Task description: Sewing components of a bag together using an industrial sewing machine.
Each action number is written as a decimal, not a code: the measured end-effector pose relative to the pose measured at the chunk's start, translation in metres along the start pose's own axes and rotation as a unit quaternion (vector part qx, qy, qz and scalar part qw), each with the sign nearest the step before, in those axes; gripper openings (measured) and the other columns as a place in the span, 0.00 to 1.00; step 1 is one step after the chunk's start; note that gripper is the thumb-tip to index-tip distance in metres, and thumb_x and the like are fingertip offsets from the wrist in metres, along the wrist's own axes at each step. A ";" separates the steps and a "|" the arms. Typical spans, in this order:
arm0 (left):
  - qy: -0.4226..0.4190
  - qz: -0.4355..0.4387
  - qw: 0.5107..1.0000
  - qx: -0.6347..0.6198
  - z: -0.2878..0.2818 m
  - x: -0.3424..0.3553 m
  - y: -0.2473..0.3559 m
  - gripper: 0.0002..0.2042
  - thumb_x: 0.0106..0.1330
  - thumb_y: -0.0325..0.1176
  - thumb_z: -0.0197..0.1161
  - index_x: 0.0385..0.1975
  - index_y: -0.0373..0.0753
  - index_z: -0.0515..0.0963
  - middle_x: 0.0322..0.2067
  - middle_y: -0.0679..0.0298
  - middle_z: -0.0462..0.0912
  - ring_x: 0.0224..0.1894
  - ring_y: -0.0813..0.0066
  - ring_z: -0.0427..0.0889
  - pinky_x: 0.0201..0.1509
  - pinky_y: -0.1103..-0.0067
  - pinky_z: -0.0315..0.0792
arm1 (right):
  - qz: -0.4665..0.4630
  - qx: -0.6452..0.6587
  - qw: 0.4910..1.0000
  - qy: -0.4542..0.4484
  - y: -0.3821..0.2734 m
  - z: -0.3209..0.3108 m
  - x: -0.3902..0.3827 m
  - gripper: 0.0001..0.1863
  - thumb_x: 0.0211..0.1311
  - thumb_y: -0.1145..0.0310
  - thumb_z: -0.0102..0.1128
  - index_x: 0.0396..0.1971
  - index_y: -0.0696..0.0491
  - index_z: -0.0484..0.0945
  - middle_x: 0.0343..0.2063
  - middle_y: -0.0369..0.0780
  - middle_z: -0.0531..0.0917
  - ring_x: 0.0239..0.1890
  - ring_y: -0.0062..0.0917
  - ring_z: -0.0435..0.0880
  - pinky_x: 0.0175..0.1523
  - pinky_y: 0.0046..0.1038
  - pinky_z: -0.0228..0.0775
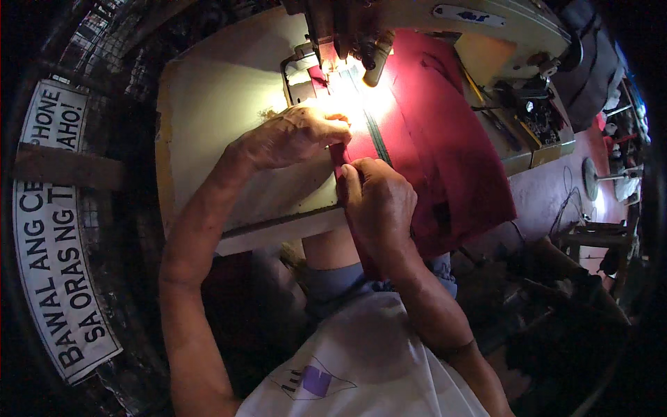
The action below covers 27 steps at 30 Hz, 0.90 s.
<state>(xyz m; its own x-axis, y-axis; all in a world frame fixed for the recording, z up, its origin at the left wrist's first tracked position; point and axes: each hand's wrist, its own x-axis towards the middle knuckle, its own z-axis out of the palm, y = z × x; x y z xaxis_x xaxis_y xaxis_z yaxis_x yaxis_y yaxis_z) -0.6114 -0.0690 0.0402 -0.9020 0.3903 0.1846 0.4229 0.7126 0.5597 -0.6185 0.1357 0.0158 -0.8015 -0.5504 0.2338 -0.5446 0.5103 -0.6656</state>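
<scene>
Red fabric (458,153) with a dark stripe or zipper-like strip (375,132) lies across the sewing table and hangs over its front edge. Its left edge runs up under the lit needle area of a sewing machine (340,42). My left hand (299,135) pinches that edge just in front of the needle area, fingers closed. Closer to me, my right hand (381,198) grips the same edge between thumb and curled fingers. The edge looks folded between the two hands. Bright lamp light washes out the spot where fabric meets the machine.
The pale tabletop (208,139) spreads to the left. Right of the fabric, an open tray (542,118) holds small metal parts and tools. A printed sign (62,278) stands at the far left. The table's front edge (278,229) lies above my lap.
</scene>
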 end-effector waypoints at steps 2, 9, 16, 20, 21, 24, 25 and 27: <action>0.014 0.005 1.000 0.010 0.004 -0.002 0.001 0.04 0.64 0.29 0.59 0.32 0.36 0.75 0.30 0.59 0.77 0.34 0.59 0.80 0.39 0.68 0.72 | -0.015 -0.018 1.000 0.004 0.001 0.001 0.000 0.12 0.64 0.61 0.63 0.27 0.52 0.76 0.24 0.43 0.79 0.27 0.42 0.82 0.31 0.43 0.71; 0.185 0.003 0.975 0.120 0.035 -0.011 0.005 0.08 0.60 0.21 0.63 0.39 0.36 0.79 0.34 0.58 0.80 0.39 0.61 0.82 0.42 0.70 0.78 | -0.009 0.018 1.000 0.016 0.001 0.000 -0.001 0.08 0.65 0.65 0.61 0.32 0.52 0.73 0.22 0.44 0.78 0.25 0.44 0.82 0.30 0.44 0.71; 0.260 -0.084 0.944 0.184 0.062 -0.022 0.023 0.08 0.59 0.27 0.66 0.38 0.36 0.80 0.36 0.59 0.77 0.40 0.56 0.79 0.50 0.66 0.73 | -0.063 -0.038 0.997 -0.016 0.003 -0.002 -0.005 0.06 0.64 0.68 0.60 0.31 0.51 0.72 0.22 0.43 0.77 0.25 0.42 0.82 0.28 0.42 0.70; 0.268 -0.108 0.935 0.205 0.080 -0.026 0.044 0.08 0.59 0.29 0.63 0.37 0.34 0.79 0.37 0.57 0.76 0.43 0.58 0.77 0.49 0.66 0.74 | -0.040 -0.013 0.998 -0.054 0.004 -0.013 -0.021 0.05 0.64 0.68 0.60 0.37 0.52 0.79 0.25 0.45 0.82 0.28 0.42 0.83 0.32 0.39 0.72; 0.282 -0.121 0.927 0.218 0.084 -0.026 0.050 0.09 0.59 0.30 0.63 0.38 0.34 0.78 0.37 0.57 0.76 0.44 0.58 0.78 0.50 0.66 0.74 | -0.041 -0.017 0.998 -0.050 0.005 -0.015 -0.025 0.05 0.64 0.68 0.60 0.37 0.52 0.79 0.25 0.45 0.82 0.28 0.42 0.83 0.32 0.39 0.72; 0.302 -0.178 0.914 0.206 0.094 -0.019 0.066 0.10 0.61 0.31 0.64 0.38 0.33 0.77 0.38 0.56 0.76 0.45 0.56 0.78 0.53 0.66 0.75 | -0.045 0.029 0.999 -0.009 0.008 -0.017 -0.033 0.06 0.65 0.66 0.61 0.31 0.51 0.74 0.23 0.44 0.80 0.25 0.41 0.83 0.29 0.40 0.72; 0.313 -0.207 0.903 0.208 0.095 -0.016 0.071 0.09 0.62 0.31 0.64 0.36 0.32 0.77 0.38 0.55 0.76 0.45 0.55 0.78 0.52 0.66 0.75 | -0.023 0.068 0.997 -0.007 0.009 -0.016 -0.034 0.06 0.64 0.67 0.62 0.32 0.52 0.74 0.24 0.44 0.82 0.26 0.41 0.83 0.30 0.40 0.73; 0.296 -0.246 0.903 0.192 0.095 -0.010 0.079 0.10 0.61 0.32 0.66 0.34 0.32 0.76 0.37 0.54 0.76 0.44 0.54 0.79 0.51 0.65 0.75 | -0.002 0.107 0.994 -0.008 0.011 -0.016 -0.036 0.06 0.64 0.68 0.62 0.34 0.52 0.74 0.26 0.45 0.83 0.27 0.41 0.84 0.31 0.39 0.74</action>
<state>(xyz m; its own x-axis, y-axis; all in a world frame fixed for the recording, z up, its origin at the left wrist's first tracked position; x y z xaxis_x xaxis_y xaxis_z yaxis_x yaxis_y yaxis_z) -0.5602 0.0390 0.0058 -0.8295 -0.3270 0.4527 -0.1447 0.9088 0.3913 -0.5996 0.1716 0.0115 -0.7946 -0.5633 0.2265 -0.4813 0.3571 -0.8005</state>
